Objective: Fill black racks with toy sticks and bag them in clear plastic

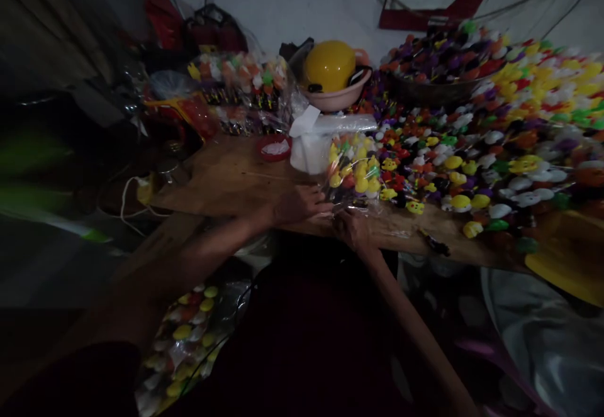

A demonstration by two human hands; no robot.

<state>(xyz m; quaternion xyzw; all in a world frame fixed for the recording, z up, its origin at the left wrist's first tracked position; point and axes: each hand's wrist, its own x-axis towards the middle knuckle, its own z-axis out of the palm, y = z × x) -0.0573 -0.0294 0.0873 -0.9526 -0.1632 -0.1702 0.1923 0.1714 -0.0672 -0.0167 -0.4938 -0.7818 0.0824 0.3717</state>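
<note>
A clear plastic bag [353,172] full of small toy figures with yellow, orange, white and green heads lies near the front edge of the wooden table. My left hand [302,205] is at the bag's lower left corner, palm down, with its fingers stretched out towards the plastic. At the bag's near edge, my right hand [353,228] has its fingers closed on the plastic; the fingertips are partly hidden. Loose toy figures [415,206] lie just right of the bag. Behind it are a white stack [309,155] and a roll of clear plastic [346,122].
Heaps of toy figures [519,165] cover the table's right side, with a full bowl [425,93] behind. Packed bags [250,87], a red dish [264,153] and a pink basin [337,97] holding a yellow round object [330,65] stand further back. Another filled bag [184,341] sits below, left.
</note>
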